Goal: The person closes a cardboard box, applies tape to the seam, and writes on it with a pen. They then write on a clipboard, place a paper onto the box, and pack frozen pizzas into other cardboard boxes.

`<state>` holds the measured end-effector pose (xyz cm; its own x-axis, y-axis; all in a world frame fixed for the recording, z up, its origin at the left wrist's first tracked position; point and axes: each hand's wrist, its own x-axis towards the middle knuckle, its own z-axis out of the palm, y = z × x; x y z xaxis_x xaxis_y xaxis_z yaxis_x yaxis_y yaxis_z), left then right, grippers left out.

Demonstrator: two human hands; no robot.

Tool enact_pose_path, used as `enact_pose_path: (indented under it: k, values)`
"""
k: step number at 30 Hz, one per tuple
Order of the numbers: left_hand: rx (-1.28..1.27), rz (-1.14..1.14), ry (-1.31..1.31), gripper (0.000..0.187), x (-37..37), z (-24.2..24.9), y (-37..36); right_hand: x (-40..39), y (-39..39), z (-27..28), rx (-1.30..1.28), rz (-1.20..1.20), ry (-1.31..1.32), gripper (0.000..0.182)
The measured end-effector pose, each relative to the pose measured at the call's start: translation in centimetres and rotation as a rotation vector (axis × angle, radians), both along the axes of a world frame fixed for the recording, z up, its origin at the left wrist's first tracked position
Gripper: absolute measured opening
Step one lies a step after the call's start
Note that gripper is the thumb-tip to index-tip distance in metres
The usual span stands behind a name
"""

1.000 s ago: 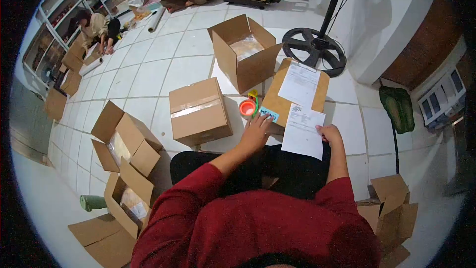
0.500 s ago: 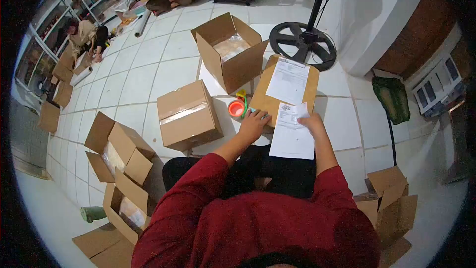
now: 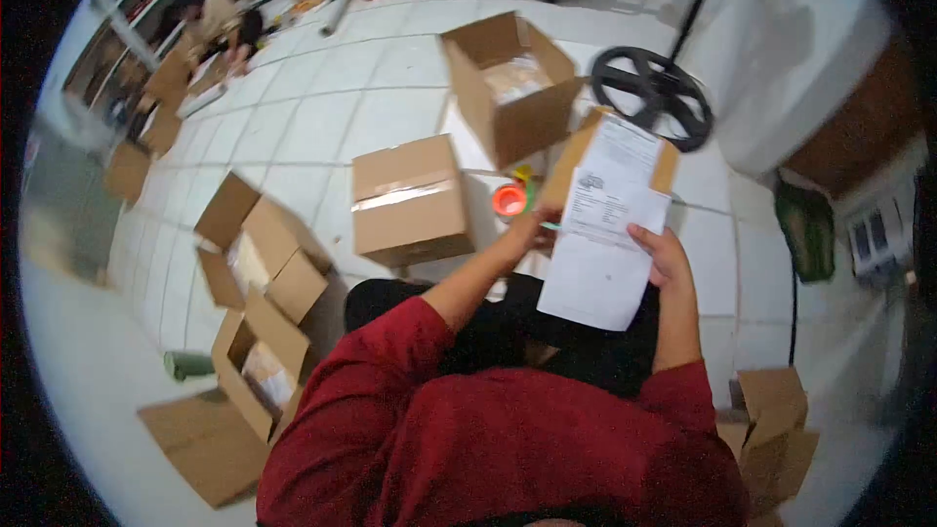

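Note:
My right hand [image 3: 664, 254] pinches the right edge of a printed sheet of paper [image 3: 610, 259], thumb on top. My left hand [image 3: 535, 231] is curled at the sheet's left edge, by the lower side of a brown clipboard [image 3: 566, 161]. A thin teal item [image 3: 549, 225] shows at its fingers; its kind is too blurred to tell. Another printed sheet [image 3: 630, 148] lies on the clipboard, partly covered by the held one. Left of the clipboard on the floor is an orange roll of tape [image 3: 509, 200] with a yellow and green part beside it.
A taped carton [image 3: 410, 195] stands left of my knees, an open carton [image 3: 512, 102] beyond it. More open cartons [image 3: 278, 254] are at left and a carton [image 3: 776, 429] at right. A black round stand base [image 3: 652, 98] is ahead. A person [image 3: 220, 24] sits far left.
The held sheet has been raised and tilted toward me, with my right hand at its edge. My left hand has moved off the clipboard's face to the sheet's left edge. The whole view has shifted.

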<state>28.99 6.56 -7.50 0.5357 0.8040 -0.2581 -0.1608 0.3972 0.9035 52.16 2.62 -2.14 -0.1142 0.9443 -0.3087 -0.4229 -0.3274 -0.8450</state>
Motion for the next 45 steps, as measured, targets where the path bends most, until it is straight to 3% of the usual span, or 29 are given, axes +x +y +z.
enact_pose_path:
  k: [2,4,5,7,9,10,11,12,13,17,21,23,28,34,35,36,38,39,40,43,45]
  values:
    - [-0.066,0.046,0.17,0.048,-2.1,3.3,-3.6,-2.9,0.7,-0.4,0.002,0.157,0.092,0.048]
    - [-0.004,0.228,0.096,0.039,-4.7,3.4,-4.8,-7.0,1.5,0.0,-0.043,0.226,0.067,0.043]
    - [0.003,0.325,0.276,0.035,-6.7,3.6,-4.9,-8.8,1.9,-0.8,-0.029,0.266,0.007,0.041]
    - [0.0,0.475,0.177,0.035,-11.1,2.0,-4.2,-12.6,3.3,-1.8,-0.031,0.294,-0.074,0.037]
    - [-0.001,0.534,0.351,0.034,-15.1,2.8,-3.5,-16.8,5.6,-3.9,0.054,0.282,-0.127,0.037]
    - [-0.082,0.569,0.479,0.033,-16.8,3.5,-2.7,-18.9,6.8,-4.9,0.127,0.242,-0.286,0.037]
    - [0.04,0.609,0.604,0.031,-18.3,4.0,-1.9,-20.7,9.0,-7.3,0.222,0.242,-0.56,0.04]
    - [0.088,0.731,0.619,0.03,-19.2,4.7,-1.3,-22.9,9.3,-6.2,0.235,0.211,-0.535,0.045]
    - [0.139,0.784,0.683,0.03,-20.8,3.4,0.1,-24.7,9.5,-5.0,0.31,0.173,-0.79,0.052]
    - [0.179,0.911,0.879,0.029,-24.0,-0.9,3.8,-29.4,12.3,-7.0,0.453,0.117,-0.875,0.06]
    - [0.158,0.946,0.925,0.027,-24.0,-1.7,4.1,-30.7,13.3,-7.0,0.282,0.189,-1.01,0.059]
    - [0.259,0.943,1.019,0.026,-24.0,-2.7,4.2,-30.9,13.6,-8.2,0.417,0.094,-1.003,0.056]
    - [0.24,0.955,1.035,0.026,-23.8,-2.6,4.1,-31.7,13.8,-8.1,0.339,0.165,-1.147,0.053]
    - [0.219,0.912,1.084,0.026,-24.1,-2.5,4.3,-32.7,13.0,-7.3,0.574,0.137,-1.362,0.045]
    - [0.24,0.91,1.106,0.026,-24.2,-2.6,4.3,-33.2,12.2,-6.0,0.484,0.19,-1.604,0.044]
    - [0.235,0.904,1.108,0.026,-24.3,-2.7,4.3,-33.4,12.1,-6.5,0.477,0.195,-1.604,0.044]
    - [0.261,0.903,1.118,0.027,-24.3,-2.7,4.3,-33.7,12.2,-8.2,1.182,0.306,-1.62,0.046]
    - [0.256,0.896,1.116,0.027,-24.2,-2.7,4.3,-33.8,11.6,-9.1,1.254,0.475,-1.503,0.048]
    - [0.256,0.901,1.127,0.027,-24.2,-2.7,4.3,-34.2,11.0,-10.0,1.205,0.741,-1.525,0.05]
    - [0.241,0.881,1.151,0.029,-24.2,-2.9,4.6,-33.4,11.0,-10.2,1.105,0.7,-1.533,0.049]
    - [0.232,0.857,1.166,0.03,-24.2,-3.1,4.5,-32.4,11.1,-9.4,1.014,0.633,-1.688,0.054]
